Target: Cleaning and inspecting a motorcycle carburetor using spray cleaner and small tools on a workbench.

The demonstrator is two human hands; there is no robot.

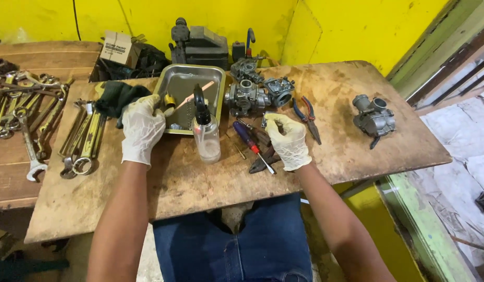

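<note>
Pinching a small brass part [169,100] at the near-left rim of the metal tray [217,78], the left hand [142,129] had its gloved fingers closed on it, w/ a dark rag [116,97] bunched just behind the knuckles. That part looked stiff, light and prob. slick w/ residue, so a fingertip pinch across its body seemed the sensible hold; it's tiny enough to drop easily. The right hand [287,141] was curled over the screwdrivers [252,143] and dark pliers lying near the board's front edge; fingers were bent together, but whether they actually clamped anything I couldn't tell. Between the hands stood a clear squeeze bottle [206,137] w/ a black nozzle, upright, touching the tray's near rim. Behind it sat two carburetors [255,94], cast metal, likely heavy and rigid, best taken by the body. Blue-handled pliers [306,116] lay beside them, and a third carburetor [374,117] sat well apart toward the right. Wrenches [85,141] were spread along the left side. All of it rested on a worn, stained plywood board [336,151], rough enough to stop things sliding. Yellow walls [357,26] closed the corner behind.
</note>
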